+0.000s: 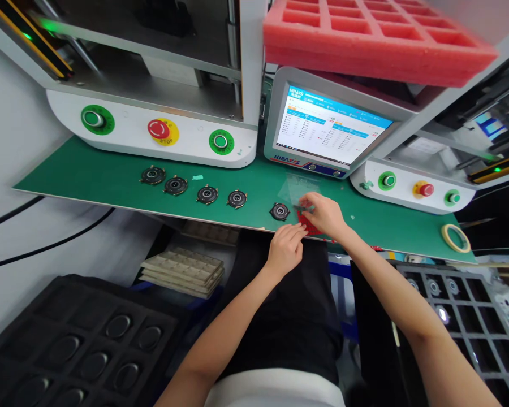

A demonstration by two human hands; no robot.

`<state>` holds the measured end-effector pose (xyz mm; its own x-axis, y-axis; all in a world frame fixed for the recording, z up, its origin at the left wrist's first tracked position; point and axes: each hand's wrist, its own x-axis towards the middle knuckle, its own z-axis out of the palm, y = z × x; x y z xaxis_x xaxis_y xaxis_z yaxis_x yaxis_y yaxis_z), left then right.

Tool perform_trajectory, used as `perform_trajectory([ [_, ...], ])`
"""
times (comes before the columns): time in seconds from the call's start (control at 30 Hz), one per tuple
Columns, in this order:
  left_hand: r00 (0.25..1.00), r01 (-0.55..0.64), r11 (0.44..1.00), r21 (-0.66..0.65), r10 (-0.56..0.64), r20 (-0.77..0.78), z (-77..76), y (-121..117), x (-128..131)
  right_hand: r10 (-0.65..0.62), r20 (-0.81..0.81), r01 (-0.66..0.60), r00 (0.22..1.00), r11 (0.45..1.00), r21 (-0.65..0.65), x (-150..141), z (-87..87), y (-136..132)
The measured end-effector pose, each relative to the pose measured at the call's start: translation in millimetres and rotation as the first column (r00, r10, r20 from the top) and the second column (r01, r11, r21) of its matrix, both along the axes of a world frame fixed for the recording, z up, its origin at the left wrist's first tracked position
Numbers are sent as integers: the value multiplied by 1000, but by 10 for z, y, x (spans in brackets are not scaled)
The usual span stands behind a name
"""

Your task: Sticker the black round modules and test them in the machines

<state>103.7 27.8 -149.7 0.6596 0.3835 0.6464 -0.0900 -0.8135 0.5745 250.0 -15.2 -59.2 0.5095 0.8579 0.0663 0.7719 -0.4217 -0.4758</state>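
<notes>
My left hand (pixel 285 247) is at the front edge of the green mat (pixel 110 178), fingers pinched together against a clear plastic sheet (pixel 299 189) with red stickers (pixel 309 225). My right hand (pixel 326 213) rests on the same sheet, fingers curled and pinching at it. A round black disc part (pixel 279 211) lies just left of both hands. Several more identical discs (pixel 207 194) sit in a row further left on the mat.
A monitor (pixel 328 130) stands behind the hands. White machines with green buttons (pixel 96 119) and red stop buttons (pixel 158 129) flank it. A pink foam tray (pixel 373 34) sits above. A tape roll (pixel 455 237) lies right. Black trays (pixel 89 350) and a gridded tray (pixel 462 316) sit below.
</notes>
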Motion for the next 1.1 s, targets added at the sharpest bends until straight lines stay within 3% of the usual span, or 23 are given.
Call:
perform_trajectory([
  [0.17,999,39,999,-2,-39,14,17,14,27,-79,-145,110,986,968,225,-127,98,-165],
  [0.27,999,47,999,12,-47,-14,54,26,-129,-86,-278,191,957,907,375,-378,201,-331],
  [0.33,997,13,1000,18,-11,-79,25,54,-395,-71,-398,274,915,834,479,-594,249,-468],
  [0.43,952,-149,989,11,146,-269,-141,174,-1064,-72,-511,399,857,720,568,-868,190,-704],
  [0.5,850,-334,943,14,307,-429,-279,309,-1657,-90,-572,464,815,693,552,-970,13,-851],
  [0.53,772,-437,899,26,390,-503,-335,386,-1973,-101,-610,487,786,708,511,-998,-114,-915],
  [0.63,461,-714,692,110,582,-670,-416,625,-2858,-116,-752,524,649,784,332,-1007,-558,-1076],
  [0.73,140,-855,467,225,625,-768,-419,858,-3484,-97,-887,577,452,790,208,-928,-920,-1188],
  [0.8,-18,-878,386,285,568,-823,-413,993,-3741,-85,-920,597,381,783,175,-866,-1050,-1227],
  [0.87,-111,-871,374,318,480,-870,-410,1106,-3900,-81,-927,605,367,778,172,-826,-1103,-1233],
  [0.93,-159,-852,405,331,403,-901,-413,1198,-3991,-74,-931,613,357,771,174,-816,-1112,-1217],
  [1.1,-195,-789,522,323,286,-938,-422,1371,-4070,-62,-933,621,355,761,186,-855,-1109,-1173],
])
